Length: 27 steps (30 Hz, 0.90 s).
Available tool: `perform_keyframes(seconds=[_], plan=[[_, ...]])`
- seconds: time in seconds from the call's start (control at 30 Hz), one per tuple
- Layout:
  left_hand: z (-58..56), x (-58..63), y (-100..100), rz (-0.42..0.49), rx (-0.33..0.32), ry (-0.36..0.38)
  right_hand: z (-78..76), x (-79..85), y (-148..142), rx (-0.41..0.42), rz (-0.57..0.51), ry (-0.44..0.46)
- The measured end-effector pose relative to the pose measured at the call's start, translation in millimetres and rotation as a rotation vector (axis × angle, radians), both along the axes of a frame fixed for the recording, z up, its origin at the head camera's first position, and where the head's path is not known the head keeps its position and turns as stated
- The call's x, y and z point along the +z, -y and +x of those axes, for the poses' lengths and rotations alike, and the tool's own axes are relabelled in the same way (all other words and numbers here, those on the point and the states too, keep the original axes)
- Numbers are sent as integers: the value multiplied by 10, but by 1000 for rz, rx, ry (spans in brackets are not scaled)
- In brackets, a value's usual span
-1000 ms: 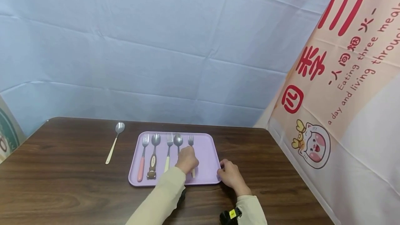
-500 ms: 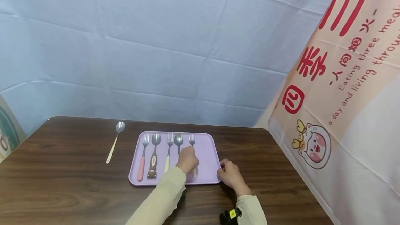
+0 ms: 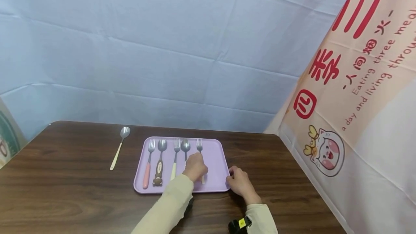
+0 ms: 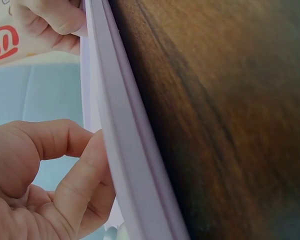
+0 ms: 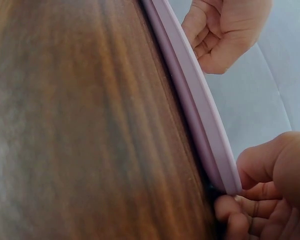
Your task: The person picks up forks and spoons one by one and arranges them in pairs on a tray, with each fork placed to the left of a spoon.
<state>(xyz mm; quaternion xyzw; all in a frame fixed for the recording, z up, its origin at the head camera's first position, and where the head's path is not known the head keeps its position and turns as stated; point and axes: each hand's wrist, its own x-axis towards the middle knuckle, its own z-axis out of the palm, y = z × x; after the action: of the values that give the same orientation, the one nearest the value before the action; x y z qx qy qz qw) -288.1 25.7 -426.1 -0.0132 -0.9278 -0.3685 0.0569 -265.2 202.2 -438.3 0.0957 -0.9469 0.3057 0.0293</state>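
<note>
A lilac tray (image 3: 215,154) lies on the table with a row of cutlery in it. My left hand (image 3: 195,168) reaches over its front rim and holds the rightmost fork (image 3: 199,144) by the handle; tines and handle end show past the hand. In the left wrist view, thumb and forefinger (image 4: 92,150) come together behind the rim, which hides the handle. Left of that hand lie a spoon (image 3: 185,145) and a fork with a pale handle (image 3: 177,147). My right hand (image 3: 241,182) grips the tray's front right corner, thumb above and fingers beneath in the right wrist view.
A pink-handled fork (image 3: 147,174) and a spoon with a brown bear handle (image 3: 159,169) fill the tray's left side. Another spoon (image 3: 119,150) lies on the wooden table (image 3: 81,190), left of the tray. Cloths hang behind and at the right.
The handle end of the rightmost fork has swung slightly to the right along with my left hand. My right hand keeps its place on the tray corner.
</note>
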Motion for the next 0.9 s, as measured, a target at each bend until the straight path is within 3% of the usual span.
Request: perform_keyframes(seconds=[0.17, 0.4, 0.47, 0.73, 0.9], plan=[[6, 8, 4, -8, -21, -8, 1, 6, -3, -4, -8, 11], [32, 113, 51, -144, -130, -11, -3, -5, 1, -6, -7, 20], [29, 146, 67, -184, -178, -20, -4, -4, 1, -9, -9, 22], [35, 242, 144, -501, -454, -104, -5, 8, -5, -4, -6, 17], [61, 269, 161, -570, -493, -152, 6, 20, 5, -9, -9, 12]])
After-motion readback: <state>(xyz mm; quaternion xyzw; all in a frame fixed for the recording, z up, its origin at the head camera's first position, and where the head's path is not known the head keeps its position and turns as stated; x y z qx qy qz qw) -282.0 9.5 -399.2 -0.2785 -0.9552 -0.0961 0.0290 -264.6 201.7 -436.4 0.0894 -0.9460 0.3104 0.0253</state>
